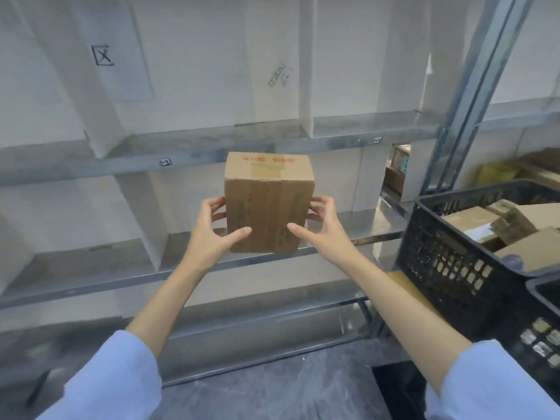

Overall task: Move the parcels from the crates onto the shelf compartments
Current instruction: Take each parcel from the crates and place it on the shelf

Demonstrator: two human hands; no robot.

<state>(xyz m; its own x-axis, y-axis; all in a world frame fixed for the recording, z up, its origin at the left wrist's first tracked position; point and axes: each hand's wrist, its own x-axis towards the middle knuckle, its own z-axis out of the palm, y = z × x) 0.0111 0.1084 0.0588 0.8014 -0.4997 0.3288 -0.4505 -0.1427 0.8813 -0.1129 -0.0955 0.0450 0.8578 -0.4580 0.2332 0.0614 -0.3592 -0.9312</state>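
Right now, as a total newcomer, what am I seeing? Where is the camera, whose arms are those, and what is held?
There is no machine here: a person works with bare hands, and the single picture comes from a camera worn on their head, looking forward and down. The left hand and right hand grip a brown cardboard parcel by its sides, thumbs on the near face, in front of a compartment of the metal shelf. Whether it already rests on the shelf, I cannot tell. At the right stands a black plastic crate with more cardboard parcels inside.
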